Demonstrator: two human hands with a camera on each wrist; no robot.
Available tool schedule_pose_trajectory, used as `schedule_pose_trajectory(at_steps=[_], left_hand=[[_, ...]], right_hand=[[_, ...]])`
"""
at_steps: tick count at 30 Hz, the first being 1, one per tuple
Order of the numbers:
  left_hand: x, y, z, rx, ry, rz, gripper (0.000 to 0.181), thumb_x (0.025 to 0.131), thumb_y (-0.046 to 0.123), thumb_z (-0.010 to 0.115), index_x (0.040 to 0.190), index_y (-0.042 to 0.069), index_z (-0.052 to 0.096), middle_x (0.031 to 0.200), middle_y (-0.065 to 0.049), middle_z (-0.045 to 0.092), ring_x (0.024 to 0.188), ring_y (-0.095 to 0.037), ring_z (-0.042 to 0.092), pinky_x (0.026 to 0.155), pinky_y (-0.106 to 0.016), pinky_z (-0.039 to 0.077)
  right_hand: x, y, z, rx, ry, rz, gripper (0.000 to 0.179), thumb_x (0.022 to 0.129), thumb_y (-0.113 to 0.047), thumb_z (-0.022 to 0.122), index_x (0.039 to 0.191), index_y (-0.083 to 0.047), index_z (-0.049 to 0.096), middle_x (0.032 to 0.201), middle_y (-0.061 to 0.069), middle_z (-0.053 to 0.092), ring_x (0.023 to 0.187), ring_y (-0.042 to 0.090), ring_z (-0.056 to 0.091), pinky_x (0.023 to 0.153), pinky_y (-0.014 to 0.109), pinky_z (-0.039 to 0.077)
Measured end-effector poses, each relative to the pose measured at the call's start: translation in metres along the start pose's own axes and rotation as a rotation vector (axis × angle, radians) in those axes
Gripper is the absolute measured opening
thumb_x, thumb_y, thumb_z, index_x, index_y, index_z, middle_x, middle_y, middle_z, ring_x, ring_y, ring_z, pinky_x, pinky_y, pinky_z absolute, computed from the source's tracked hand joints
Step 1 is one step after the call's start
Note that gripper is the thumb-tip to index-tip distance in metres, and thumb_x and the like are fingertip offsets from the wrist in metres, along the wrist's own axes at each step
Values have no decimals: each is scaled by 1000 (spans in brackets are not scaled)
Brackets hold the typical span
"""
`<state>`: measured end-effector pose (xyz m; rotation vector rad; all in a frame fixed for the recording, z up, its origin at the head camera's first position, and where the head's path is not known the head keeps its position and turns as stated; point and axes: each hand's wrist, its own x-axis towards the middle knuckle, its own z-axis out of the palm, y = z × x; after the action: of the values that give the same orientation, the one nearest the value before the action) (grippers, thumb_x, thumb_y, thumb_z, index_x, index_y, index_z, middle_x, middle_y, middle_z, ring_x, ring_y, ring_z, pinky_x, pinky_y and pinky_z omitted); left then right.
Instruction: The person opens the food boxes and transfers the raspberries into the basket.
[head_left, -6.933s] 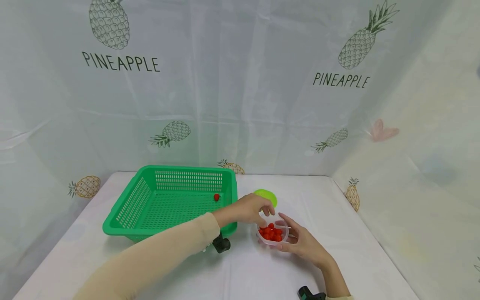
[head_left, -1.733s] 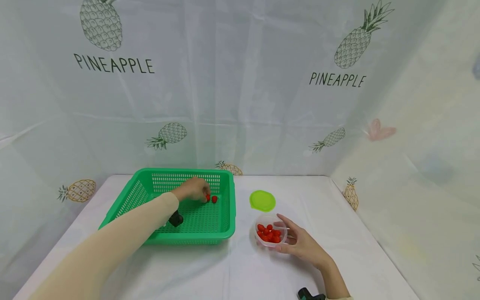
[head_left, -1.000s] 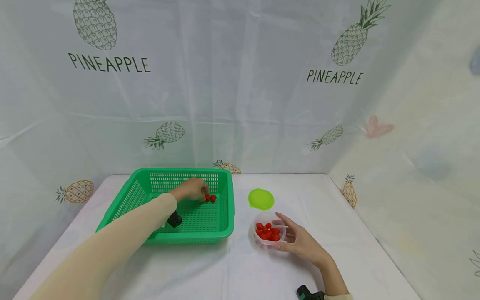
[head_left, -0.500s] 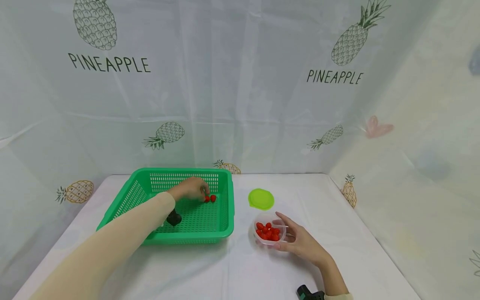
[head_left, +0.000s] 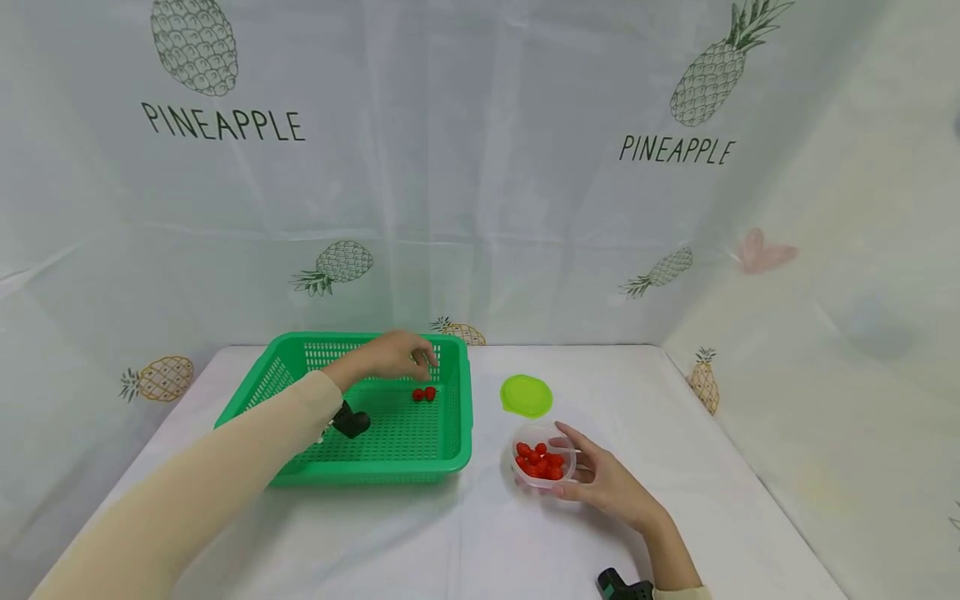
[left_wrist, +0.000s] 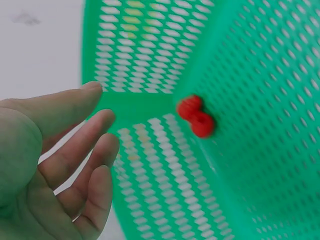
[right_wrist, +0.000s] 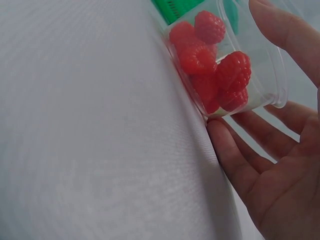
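Above the far right part of the green basket hovers my left hand, its fingers loosely bent and holding nothing. Below it two red raspberries lie side by side on the basket floor, close to the corner in the left wrist view. My right hand grips a small clear plastic tub from its right side, thumb and fingers around the wall. Several raspberries fill the lower part of the tub, which stands on the white cloth.
A lime-green round lid lies flat behind the tub. White cloth covers the table, and a pineapple-printed curtain hangs right behind it. The basket's right wall stands between the left hand and the tub.
My left hand reached from the tub into the basket, set a second raspberry beside the first, let go and rose away. My right hand keeps its hold on the tub.
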<state>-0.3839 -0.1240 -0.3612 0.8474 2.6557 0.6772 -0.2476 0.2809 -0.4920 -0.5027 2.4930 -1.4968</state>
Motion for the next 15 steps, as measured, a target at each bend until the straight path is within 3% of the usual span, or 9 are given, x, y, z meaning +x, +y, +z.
schedule_pose_trajectory(at_steps=[8, 15], left_hand=[[-2, 45, -3, 3, 7, 113, 28, 101, 17, 74, 128, 10, 73, 110, 2, 75, 105, -17, 71, 92, -38, 57], [3, 74, 6, -19, 6, 172, 22, 99, 15, 76, 121, 16, 74, 107, 5, 76, 102, -12, 72, 92, -31, 57]], right_hand=[[-2, -1, 1, -1, -3, 9, 95, 90, -27, 87, 167, -15, 33, 154, 16, 55, 140, 40, 55, 107, 34, 54], [1, -1, 0, 9, -1, 9, 97, 89, -28, 88, 168, -18, 32, 155, 13, 55, 139, 38, 56, 105, 23, 51]])
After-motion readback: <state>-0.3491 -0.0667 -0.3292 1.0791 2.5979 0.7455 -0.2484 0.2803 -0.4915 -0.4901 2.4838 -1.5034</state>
